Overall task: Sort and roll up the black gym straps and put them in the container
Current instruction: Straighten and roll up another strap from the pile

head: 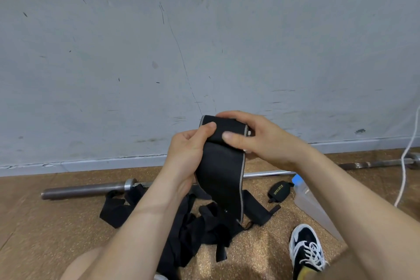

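Note:
Both hands hold a wide black strap with grey edging [221, 173] up in front of the wall. Its top end is rolled over; my left hand [189, 150] grips the left edge with the thumb on the roll, and my right hand [254, 136] wraps around the roll from the right, thumb pressed on its front. The rest of the strap hangs down toward a tangled pile of black straps [195, 227] on the floor. A small rolled black strap with yellow lettering [280, 190] lies to the right of the pile. A clear plastic container with a blue lid part [311, 204] sits at right, partly behind my right forearm.
A steel barbell [91, 188] lies along the base of the scuffed grey wall, across the cork-coloured floor [45, 223]. A white cord [406, 154] hangs at the far right. My black and white sneaker [306, 248] is at the lower right, a knee at the lower left.

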Motion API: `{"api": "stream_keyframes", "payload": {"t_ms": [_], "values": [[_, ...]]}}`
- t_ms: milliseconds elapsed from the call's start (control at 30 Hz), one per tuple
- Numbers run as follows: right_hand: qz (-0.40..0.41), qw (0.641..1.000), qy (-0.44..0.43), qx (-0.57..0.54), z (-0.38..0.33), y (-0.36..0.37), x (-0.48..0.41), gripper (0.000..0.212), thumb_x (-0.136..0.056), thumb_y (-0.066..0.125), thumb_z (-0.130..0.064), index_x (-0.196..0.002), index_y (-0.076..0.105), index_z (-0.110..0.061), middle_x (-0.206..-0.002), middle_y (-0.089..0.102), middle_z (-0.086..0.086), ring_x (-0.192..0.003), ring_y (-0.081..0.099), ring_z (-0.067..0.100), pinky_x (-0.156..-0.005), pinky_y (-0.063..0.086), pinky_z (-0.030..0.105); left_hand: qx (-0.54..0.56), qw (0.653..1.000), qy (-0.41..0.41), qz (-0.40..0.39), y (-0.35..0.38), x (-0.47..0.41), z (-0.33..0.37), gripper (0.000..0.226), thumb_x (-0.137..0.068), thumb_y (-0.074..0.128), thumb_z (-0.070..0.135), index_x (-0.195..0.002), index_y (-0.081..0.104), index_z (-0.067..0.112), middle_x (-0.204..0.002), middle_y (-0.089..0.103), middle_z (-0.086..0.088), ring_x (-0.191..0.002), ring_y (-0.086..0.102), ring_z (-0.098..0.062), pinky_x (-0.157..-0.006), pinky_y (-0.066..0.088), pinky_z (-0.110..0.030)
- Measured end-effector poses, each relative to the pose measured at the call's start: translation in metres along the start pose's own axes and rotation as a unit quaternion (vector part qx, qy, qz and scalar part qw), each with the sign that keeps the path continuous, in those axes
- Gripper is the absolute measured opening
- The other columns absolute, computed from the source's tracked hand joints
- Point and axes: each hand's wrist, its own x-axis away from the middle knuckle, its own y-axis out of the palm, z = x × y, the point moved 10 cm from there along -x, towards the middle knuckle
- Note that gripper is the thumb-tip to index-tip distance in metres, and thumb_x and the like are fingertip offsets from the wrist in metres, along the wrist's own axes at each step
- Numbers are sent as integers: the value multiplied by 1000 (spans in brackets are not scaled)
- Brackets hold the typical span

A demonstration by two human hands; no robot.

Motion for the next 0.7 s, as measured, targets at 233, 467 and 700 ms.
{"api": "stream_keyframes", "payload": {"t_ms": [233,467,700], "values": [[95,983,-32,155,-8,-6,2,22,-103,50,-24,-125,49,-21,-112,56,4,-96,56,14,-83,49,31,0,998,-17,-68,17,-1,-9,29,-101,51,29,-114,67,9,-106,74,-16,-98,72,-28,-86,57,-42],[171,951,-105,235,-30,0,13,33,-94,53,-16,-122,37,-23,-119,34,-6,-95,43,6,-90,42,37,69,988,-5,-140,31,8,-8,46,-102,44,41,-134,56,10,-124,67,-16,-116,65,-30,-96,54,-43],[184,983,8,18,1,-6,3,28,-99,51,-46,-117,45,-25,-118,52,-2,-109,54,12,-90,46,29,89,989,58,-106,24,5,2,33,-94,60,20,-125,50,13,-107,72,-10,-95,71,-27,-75,61,-41]]}}
